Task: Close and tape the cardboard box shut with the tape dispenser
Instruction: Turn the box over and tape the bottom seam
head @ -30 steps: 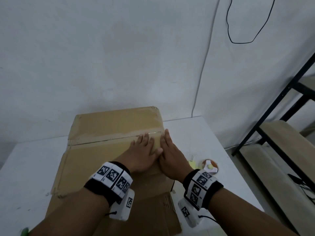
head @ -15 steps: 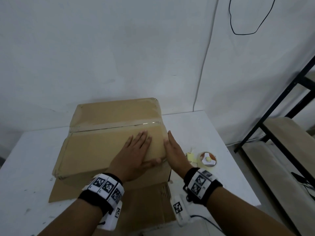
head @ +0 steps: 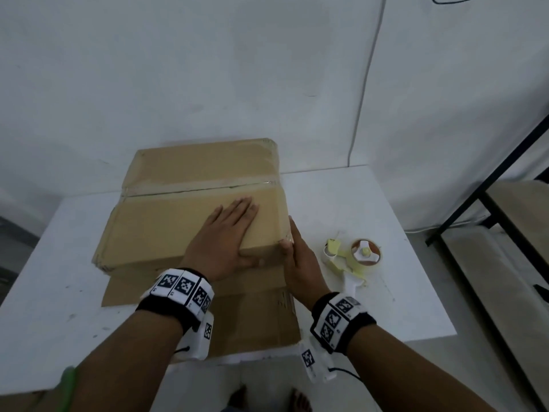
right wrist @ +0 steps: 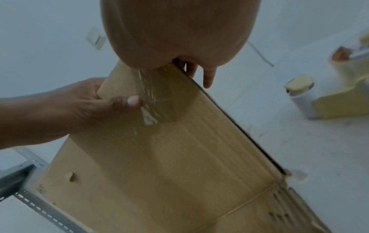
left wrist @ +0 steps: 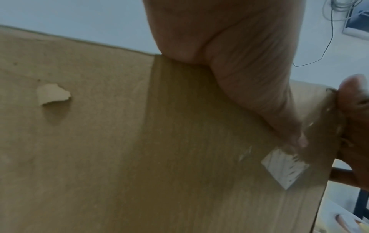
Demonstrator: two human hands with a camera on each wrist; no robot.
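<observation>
— Both hands are on the cardboard box (head: 193, 221). From overhead, the left hand (head: 225, 239) lies flat at centre frame, fingers straight, thumb over the near edge, probably keeping the flap down. The right hand (head: 297, 257) presses flat against the box's right end.

— And the tape dispenser (head: 353, 257)?

— Lying unheld on the white surface (head: 371, 203), just right of the right hand.

— The left wrist view?

— The palm (left wrist: 229, 47) bears on the top edge; the thumb (left wrist: 285, 123) runs down the front panel. Nothing is gripped.

— Right wrist?

— Straight fingers (right wrist: 207, 75) reach past the corner at upper centre, over wrinkled clear tape (right wrist: 147, 88); I'd judge it's being smoothed. The dispenser (right wrist: 339, 94) waits at the right edge.
</observation>
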